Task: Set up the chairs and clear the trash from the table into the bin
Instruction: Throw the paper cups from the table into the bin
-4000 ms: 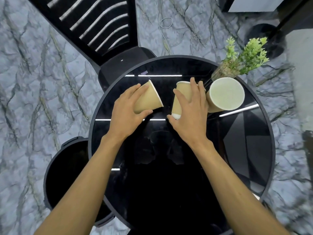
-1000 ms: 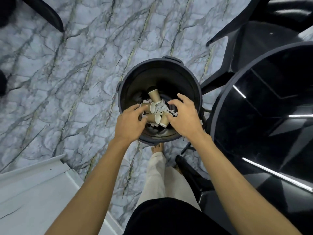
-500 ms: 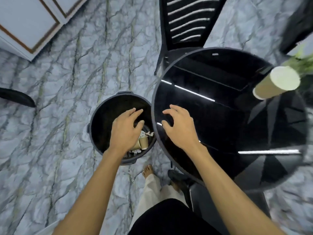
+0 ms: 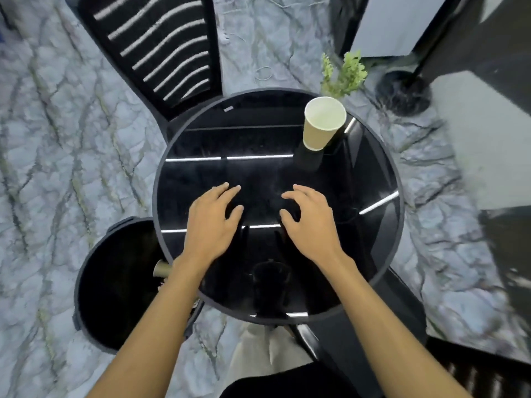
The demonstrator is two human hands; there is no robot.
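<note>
A tan paper cup (image 4: 320, 127) stands upright at the far right of the round black glass table (image 4: 201, 173). My left hand (image 4: 212, 222) and my right hand (image 4: 309, 219) hover over the table's middle, both empty with fingers spread. The black bin (image 4: 94, 285) stands on the floor at the table's left, and the end of a thrown cup (image 4: 161, 268) shows inside it beside my left forearm. A black slatted chair (image 4: 161, 56) is tucked in at the far side of the table.
A green plant (image 4: 343, 74) sits just beyond the cup at the table's far rim. Another chair (image 4: 474, 374) shows at the lower right. A round black stand base (image 4: 402, 93) rests on the marble floor at the right.
Both hands have come from the bin, where they dropped two cups, back over the table's middle. The view has swung from the bin to the table.
</note>
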